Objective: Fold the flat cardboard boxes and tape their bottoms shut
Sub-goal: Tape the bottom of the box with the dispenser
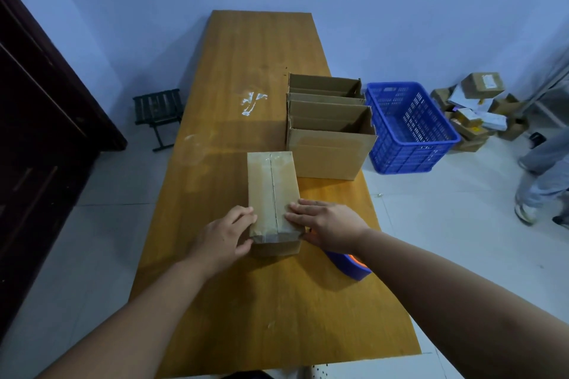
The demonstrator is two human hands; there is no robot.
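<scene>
The box (257, 184) stands bottom-up on the worktop (246, 71), in the near middle, just in front of the row of finished boxes (329, 151) on the right. A strip of clear tape (274, 169) runs along its centre seam and folds over the near edge.

My left hand (224, 234) grips the near left corner, with the thumb on the near face and the fingers curled over the top. My right hand (326, 223) is not clamped on anything - it lies flat on the top, fingers straight, just right of the seam.

I judge the step to be the pressing down of the tape. To do it well, I would hold the box firm with the left hand so it cannot slide. Then I would stroke the flat right hand along the seam toward the far end, pushing the air out. The pressure should be moderate - the flaps have nothing under them and may sink. The short end on the near face also needs a rub. The tape dispenser (351, 268) lies near my right wrist, partly hidden.
</scene>
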